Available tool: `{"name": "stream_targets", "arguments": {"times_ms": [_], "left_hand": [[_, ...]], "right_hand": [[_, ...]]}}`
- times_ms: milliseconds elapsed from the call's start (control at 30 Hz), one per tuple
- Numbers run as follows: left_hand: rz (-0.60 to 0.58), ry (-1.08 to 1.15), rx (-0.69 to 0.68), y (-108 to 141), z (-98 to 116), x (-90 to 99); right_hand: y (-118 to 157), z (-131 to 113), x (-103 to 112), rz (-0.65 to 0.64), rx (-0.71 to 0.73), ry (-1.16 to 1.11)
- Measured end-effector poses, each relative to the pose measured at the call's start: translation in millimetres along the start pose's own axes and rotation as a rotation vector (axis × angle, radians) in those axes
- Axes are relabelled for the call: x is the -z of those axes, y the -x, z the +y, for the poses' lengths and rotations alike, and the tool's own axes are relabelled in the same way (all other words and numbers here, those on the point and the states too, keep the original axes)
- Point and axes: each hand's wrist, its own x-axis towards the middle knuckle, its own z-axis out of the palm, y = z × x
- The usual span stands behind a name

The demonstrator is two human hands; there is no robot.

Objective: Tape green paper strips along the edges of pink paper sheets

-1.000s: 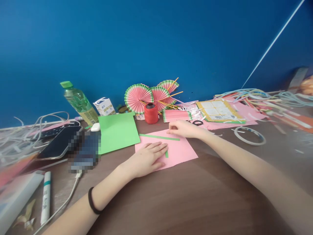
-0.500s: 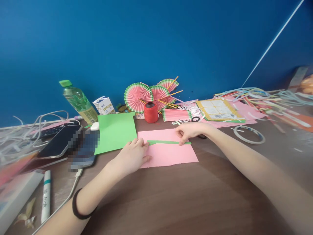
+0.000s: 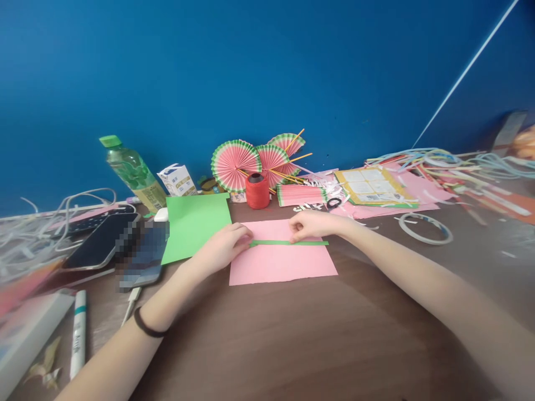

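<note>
A sheet of pink paper (image 3: pixel 284 264) lies flat on the brown table, and a narrow green paper strip (image 3: pixel 271 243) runs sideways across it. At the strip's left end is my left hand (image 3: pixel 223 244), its fingers closed on the strip and its wrist wearing a black band. My right hand (image 3: pixel 313 224) pinches the strip right of its middle, with thumb and forefinger together. The strip's right end sticks out just past the pink sheet's edge. Left of the pink sheet lies a larger piece of green paper (image 3: pixel 196 225), close to my left forearm.
Behind stand a red thread spool (image 3: pixel 257 192) and pleated paper fans (image 3: pixel 235 167) against the blue wall. A green-capped bottle (image 3: pixel 134 172), a carton (image 3: pixel 178 180) and a phone (image 3: pixel 100 242) are left. On the right lie a tape roll (image 3: pixel 425 228) and a yellow packet (image 3: pixel 371 186).
My left hand has shifted up from the pink sheet's left side to the strip's left end, its fingers drawing together. My right hand has slid left along the strip.
</note>
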Motion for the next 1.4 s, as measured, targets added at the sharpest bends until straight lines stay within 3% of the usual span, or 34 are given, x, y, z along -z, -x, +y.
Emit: {"name": "stream_targets", "arguments": {"times_ms": [267, 867, 1067, 1400], "left_hand": [[-0.023, 0.092, -0.044, -2.9, -19.8, -0.7], [-0.111, 0.162, -0.024, -2.9, -30.6, 1.5], [-0.060, 0.138, -0.011, -3.6, -28.2, -2.1], [-0.105, 0.169, 0.052, -2.3, -21.8, -1.5]], "right_hand": [[-2.7, 2.7, -2.3, 0.002, -0.008, 0.012], [-3.6, 8.5, -4.5, -0.044, -0.014, -0.019], [-3.2, 7.2, -3.1, -0.055, -0.017, -0.001], [-2.2, 2.5, -1.2, -0.010, -0.014, 0.036]]}}
